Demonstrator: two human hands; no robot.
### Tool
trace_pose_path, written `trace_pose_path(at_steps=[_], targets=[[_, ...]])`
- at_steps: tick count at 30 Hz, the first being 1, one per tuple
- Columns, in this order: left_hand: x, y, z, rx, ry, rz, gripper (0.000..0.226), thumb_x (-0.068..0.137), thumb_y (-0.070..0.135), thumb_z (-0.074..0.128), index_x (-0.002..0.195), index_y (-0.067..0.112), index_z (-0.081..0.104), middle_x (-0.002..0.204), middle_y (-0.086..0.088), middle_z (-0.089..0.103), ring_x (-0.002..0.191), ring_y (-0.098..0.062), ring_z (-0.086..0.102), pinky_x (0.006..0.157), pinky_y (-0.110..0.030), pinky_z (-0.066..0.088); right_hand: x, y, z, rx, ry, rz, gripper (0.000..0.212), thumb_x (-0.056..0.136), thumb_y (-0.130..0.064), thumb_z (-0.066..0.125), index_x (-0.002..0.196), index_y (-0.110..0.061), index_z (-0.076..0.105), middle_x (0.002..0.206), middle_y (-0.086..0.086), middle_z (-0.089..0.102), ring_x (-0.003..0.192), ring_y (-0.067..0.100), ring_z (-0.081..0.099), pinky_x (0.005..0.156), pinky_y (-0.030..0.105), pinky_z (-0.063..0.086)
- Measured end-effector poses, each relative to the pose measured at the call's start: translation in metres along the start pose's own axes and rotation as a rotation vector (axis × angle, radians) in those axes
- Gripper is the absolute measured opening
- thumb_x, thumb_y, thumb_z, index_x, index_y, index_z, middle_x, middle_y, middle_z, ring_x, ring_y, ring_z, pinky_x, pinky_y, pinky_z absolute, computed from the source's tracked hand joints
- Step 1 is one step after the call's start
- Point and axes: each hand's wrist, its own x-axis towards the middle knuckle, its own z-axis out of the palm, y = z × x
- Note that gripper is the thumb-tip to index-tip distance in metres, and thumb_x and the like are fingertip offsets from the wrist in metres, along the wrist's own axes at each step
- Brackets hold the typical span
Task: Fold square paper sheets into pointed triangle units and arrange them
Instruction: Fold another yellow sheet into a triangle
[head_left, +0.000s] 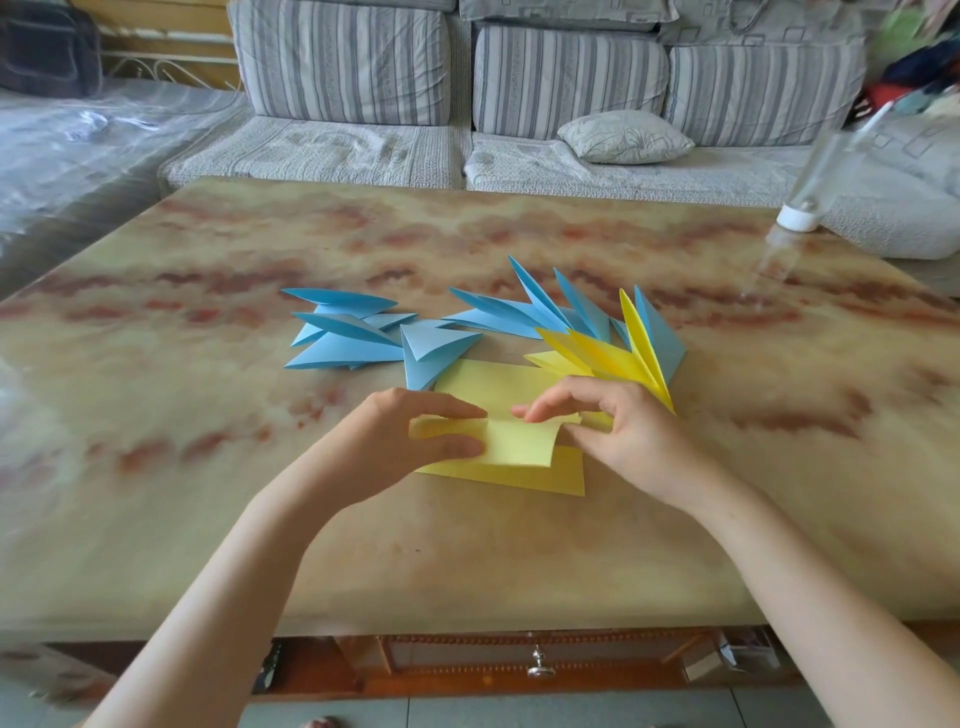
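Nearest, left grip (387, 447) and right grip (623, 431) each pinch an edge of one yellow sheet (519, 447). It is raised just above the stack (493, 382) on the tabletop (467, 561), likely to free it for folding. Beyond, finished blue units (493, 317) and yellow units (618, 358) lie fanned aside.

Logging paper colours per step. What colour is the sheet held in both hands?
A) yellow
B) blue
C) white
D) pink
A: the sheet pinched between the left hand and the right hand is yellow; the blue units lie folded behind it.
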Motion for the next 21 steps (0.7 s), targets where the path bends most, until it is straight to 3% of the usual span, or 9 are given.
trace_pose_path(at_steps=[2, 4, 7, 9, 12, 15, 17, 21], targets=[[-0.002, -0.001, 0.001, -0.008, -0.029, -0.007, 0.049, 0.063, 0.070, 0.058, 0.108, 0.050, 0.065, 0.108, 0.014, 0.063, 0.105, -0.007, 0.057, 0.084, -0.018, 0.042, 0.000, 0.000, 0.001, 0.006, 0.016, -0.003, 0.020, 0.083, -0.003, 0.070, 0.084, -0.023, 0.071, 0.103, -0.022, 0.070, 0.103, -0.005, 0.063, 0.095, 0.012, 0.042], [-0.003, 0.000, 0.001, -0.074, 0.045, -0.058, 0.046, 0.065, 0.076, 0.059, 0.101, 0.049, 0.067, 0.104, 0.007, 0.066, 0.101, -0.013, 0.061, 0.087, -0.027, 0.047, 0.000, 0.001, 0.003, -0.003, 0.012, -0.007, 0.014, 0.079, -0.009, 0.075, 0.083, -0.022, 0.073, 0.102, -0.022, 0.070, 0.102, -0.006, 0.064, 0.095, 0.011, 0.041], [-0.003, -0.003, 0.000, -0.090, 0.224, -0.171, 0.023, 0.083, 0.055, 0.061, 0.094, 0.036, 0.068, 0.099, 0.002, 0.070, 0.085, -0.012, 0.064, 0.074, -0.018, 0.046, -0.001, 0.000, 0.005, 0.007, 0.018, -0.014, 0.012, 0.079, -0.011, 0.075, 0.086, -0.021, 0.075, 0.100, -0.021, 0.071, 0.099, -0.005, 0.065, 0.093, 0.012, 0.043], [-0.002, -0.007, 0.000, -0.028, 0.233, -0.227, 0.024, 0.084, 0.047, 0.064, 0.100, 0.030, 0.069, 0.098, 0.005, 0.068, 0.082, -0.006, 0.061, 0.065, -0.015, 0.042, -0.001, -0.001, 0.005, 0.015, 0.019, -0.007, 0.011, 0.079, -0.014, 0.075, 0.088, -0.021, 0.076, 0.096, -0.017, 0.074, 0.095, -0.003, 0.066, 0.089, 0.012, 0.045], [-0.002, -0.009, 0.002, 0.024, 0.201, -0.280, 0.037, 0.077, 0.042, 0.074, 0.109, 0.024, 0.068, 0.106, 0.000, 0.062, 0.092, -0.012, 0.059, 0.071, -0.022, 0.041, -0.001, -0.004, 0.008, 0.057, 0.017, 0.005, 0.012, 0.078, -0.015, 0.075, 0.080, -0.027, 0.074, 0.083, -0.009, 0.074, 0.081, -0.002, 0.064, 0.080, 0.009, 0.044], [-0.001, -0.009, 0.001, 0.063, 0.180, -0.276, 0.044, 0.073, 0.038, 0.079, 0.111, 0.022, 0.064, 0.106, 0.000, 0.053, 0.089, -0.014, 0.054, 0.075, -0.024, 0.039, -0.001, -0.005, 0.010, 0.116, -0.017, 0.021, 0.013, 0.078, -0.011, 0.075, 0.079, -0.023, 0.073, 0.080, -0.005, 0.074, 0.076, 0.000, 0.063, 0.078, 0.012, 0.046], [-0.002, -0.010, 0.002, 0.113, 0.153, -0.253, 0.040, 0.075, 0.034, 0.077, 0.110, 0.024, 0.060, 0.101, 0.003, 0.048, 0.088, -0.013, 0.052, 0.075, -0.022, 0.036, 0.000, -0.007, 0.011, 0.169, -0.030, 0.031, 0.015, 0.078, -0.008, 0.074, 0.076, -0.022, 0.072, 0.074, -0.010, 0.072, 0.072, -0.001, 0.062, 0.074, 0.012, 0.047], [-0.001, -0.009, 0.000, 0.031, 0.196, -0.257, 0.021, 0.085, 0.035, 0.067, 0.098, 0.018, 0.067, 0.094, 0.002, 0.063, 0.087, -0.018, 0.058, 0.067, -0.026, 0.039, 0.001, -0.006, 0.010, 0.248, 0.084, 0.073, 0.021, 0.078, -0.006, 0.074, 0.071, -0.025, 0.067, 0.064, -0.015, 0.069, 0.065, -0.003, 0.061, 0.069, 0.010, 0.046]])
